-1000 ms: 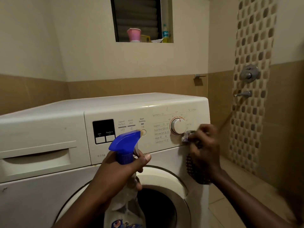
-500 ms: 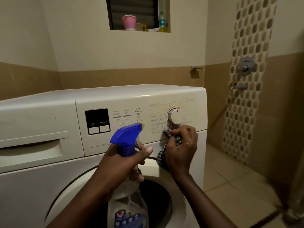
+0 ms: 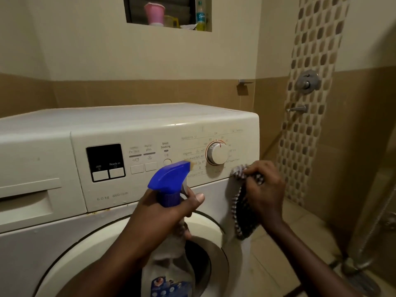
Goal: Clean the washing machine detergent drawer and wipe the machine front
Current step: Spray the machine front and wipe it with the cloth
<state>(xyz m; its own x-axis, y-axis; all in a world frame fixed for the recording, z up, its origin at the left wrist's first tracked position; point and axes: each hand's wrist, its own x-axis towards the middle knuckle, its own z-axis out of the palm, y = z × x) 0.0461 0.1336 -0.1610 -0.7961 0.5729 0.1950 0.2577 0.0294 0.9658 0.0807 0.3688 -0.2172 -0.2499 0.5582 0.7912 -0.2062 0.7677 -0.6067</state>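
Note:
A white front-loading washing machine (image 3: 128,133) fills the view. Its detergent drawer (image 3: 32,189) at the upper left is closed. My left hand (image 3: 156,217) grips a spray bottle (image 3: 169,183) with a blue trigger head, held upright in front of the round door (image 3: 205,232). My right hand (image 3: 264,189) clutches a dark checked cloth (image 3: 242,213) and presses it to the control panel's lower right corner, just below and right of the white dial (image 3: 217,153). Part of the cloth hangs down over the machine's front.
A tiled wall stands close behind the machine. Shower fittings (image 3: 307,81) and a tap (image 3: 297,108) are on the mosaic strip at the right. A window niche above holds a pink cup (image 3: 154,13) and a bottle (image 3: 201,17). Tiled floor lies to the right.
My right hand slid the cloth left below the dial, then back right to the panel's lower right corner. The spray bottle has stayed in place in my left hand.

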